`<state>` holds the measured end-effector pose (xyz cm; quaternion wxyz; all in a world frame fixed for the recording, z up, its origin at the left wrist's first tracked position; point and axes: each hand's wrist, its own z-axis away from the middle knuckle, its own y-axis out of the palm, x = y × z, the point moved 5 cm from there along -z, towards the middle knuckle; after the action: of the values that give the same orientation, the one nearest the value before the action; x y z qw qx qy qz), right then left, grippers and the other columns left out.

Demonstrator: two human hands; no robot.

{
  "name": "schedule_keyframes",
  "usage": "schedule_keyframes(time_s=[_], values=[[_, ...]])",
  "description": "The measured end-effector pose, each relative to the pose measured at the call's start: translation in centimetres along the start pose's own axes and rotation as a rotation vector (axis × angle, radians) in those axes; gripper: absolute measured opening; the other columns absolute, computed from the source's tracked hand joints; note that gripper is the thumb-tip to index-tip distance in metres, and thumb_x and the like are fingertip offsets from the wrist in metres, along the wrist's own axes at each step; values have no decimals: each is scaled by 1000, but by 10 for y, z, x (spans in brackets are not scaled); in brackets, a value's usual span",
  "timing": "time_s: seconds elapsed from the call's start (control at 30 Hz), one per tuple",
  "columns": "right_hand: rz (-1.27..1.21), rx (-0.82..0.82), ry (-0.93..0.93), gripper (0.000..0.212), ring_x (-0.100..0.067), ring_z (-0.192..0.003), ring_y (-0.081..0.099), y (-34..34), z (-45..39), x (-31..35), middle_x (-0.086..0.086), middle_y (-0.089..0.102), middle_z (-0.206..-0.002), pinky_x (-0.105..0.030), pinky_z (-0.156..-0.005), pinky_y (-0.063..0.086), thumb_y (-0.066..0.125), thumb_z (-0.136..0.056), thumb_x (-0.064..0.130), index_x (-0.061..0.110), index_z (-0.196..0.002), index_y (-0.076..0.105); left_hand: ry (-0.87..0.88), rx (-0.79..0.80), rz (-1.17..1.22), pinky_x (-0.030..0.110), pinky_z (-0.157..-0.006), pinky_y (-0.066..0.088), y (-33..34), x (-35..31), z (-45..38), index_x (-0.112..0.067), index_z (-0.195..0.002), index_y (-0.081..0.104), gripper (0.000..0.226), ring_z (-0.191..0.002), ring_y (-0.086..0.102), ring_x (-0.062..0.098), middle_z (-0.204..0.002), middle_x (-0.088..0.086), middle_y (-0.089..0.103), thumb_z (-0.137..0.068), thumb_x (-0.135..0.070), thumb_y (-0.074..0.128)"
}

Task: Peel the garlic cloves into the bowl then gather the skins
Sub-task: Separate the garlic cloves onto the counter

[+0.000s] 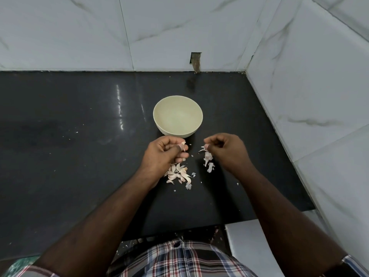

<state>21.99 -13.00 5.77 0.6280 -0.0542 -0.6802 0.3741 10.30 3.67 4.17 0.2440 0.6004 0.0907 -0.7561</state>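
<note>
At six o'clock of the empty bowl (178,116), the left hand (164,151) is pinching a garlic clove (183,145) while the right hand (225,149) is pulling off a skin (203,148), with the unpeeled pile (178,173) waiting on the surface (79,156).

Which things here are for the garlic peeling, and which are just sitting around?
For the job:
bowl, nothing in it yet
garlic pile on the counter
clove in the left hand
skin in the right hand
loose skins under the right hand

Just there:
counter
tiled wall
notch in the wall
</note>
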Motion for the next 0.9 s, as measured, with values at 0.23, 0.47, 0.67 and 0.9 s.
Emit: schedule_keyframes(time_s=[0.23,0.47,0.67,0.9], values=[[255,67,22,25,6,-67,59,-14,-2,-6,13,71,-88,-8,-65,43,58,-90,9,21,-97,79,-23,25,21,20,-63,56,6,5,-1,-5,-103,69,10,-76,72,17,-94,12,75,-96,-4,62],[200,-33,-42,20,9,-69,58,-20,-1,0,21,67,-81,-14,-73,43,64,-92,17,24,-105,78,-39,24,22,21,-67,57,8,8,-1,-5,-103,70,10,-76,72,16,-93,13,75,-94,-4,64],[-123,145,-28,12,5,-72,64,9,3,11,11,75,-82,-18,-72,49,75,-87,19,23,-98,78,-30,32,53,21,-65,57,10,6,-2,-4,-99,68,7,-74,72,16,-89,13,76,-91,-3,68],[-228,189,-25,7,-6,-60,60,29,-2,20,4,72,-67,-35,-67,51,75,-85,15,20,-79,77,12,41,-13,21,-63,56,8,3,-4,-2,-97,70,7,-70,70,17,-77,16,73,-91,0,68]])
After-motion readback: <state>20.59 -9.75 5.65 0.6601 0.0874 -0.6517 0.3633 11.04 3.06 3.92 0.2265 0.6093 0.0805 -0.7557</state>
